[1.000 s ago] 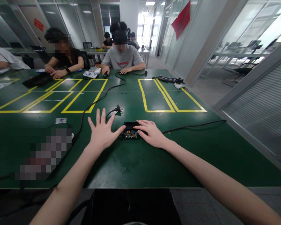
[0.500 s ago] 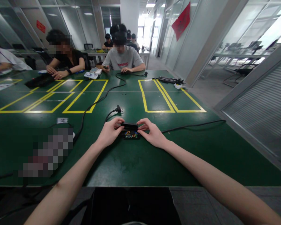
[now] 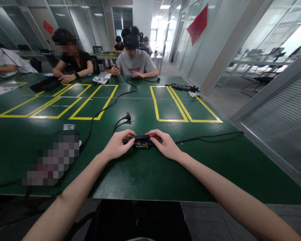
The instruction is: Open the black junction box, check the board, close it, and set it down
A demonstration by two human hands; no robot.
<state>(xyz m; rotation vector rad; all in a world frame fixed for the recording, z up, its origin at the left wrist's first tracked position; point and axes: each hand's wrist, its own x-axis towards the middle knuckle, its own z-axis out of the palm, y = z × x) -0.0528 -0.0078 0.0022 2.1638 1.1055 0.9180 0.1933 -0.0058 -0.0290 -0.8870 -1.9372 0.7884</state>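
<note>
My left hand (image 3: pixel 118 144) and my right hand (image 3: pixel 165 146) pinch the two ends of a black casing cover (image 3: pixel 141 137), fingers behind and thumbs in front. Just below it lies the lower half of what looks like a power adapter, its circuit board (image 3: pixel 142 145) exposed, with copper-coloured rings and small blue parts. The cover sits over the far side of this board; whether the two halves touch is unclear. A black plug (image 3: pixel 127 116) on a short cable lies beyond my left hand. Another black cable (image 3: pixel 205 137) runs off to the right from behind my right hand.
A pixelated long object (image 3: pixel 54 160) lies on the green table (image 3: pixel 150 177) at left, near a small numbered card (image 3: pixel 69 127). A long black cable (image 3: pixel 110 104) crosses toward a co-worker (image 3: pixel 136 62) opposite. A folded black tripod-like stand (image 3: pixel 183 87) lies at the far right.
The cover has come down closer to the circuit board, both hands moving with it. The view has shifted slightly. The co-worker opposite now holds a thin, pen-like tool angled downward.
</note>
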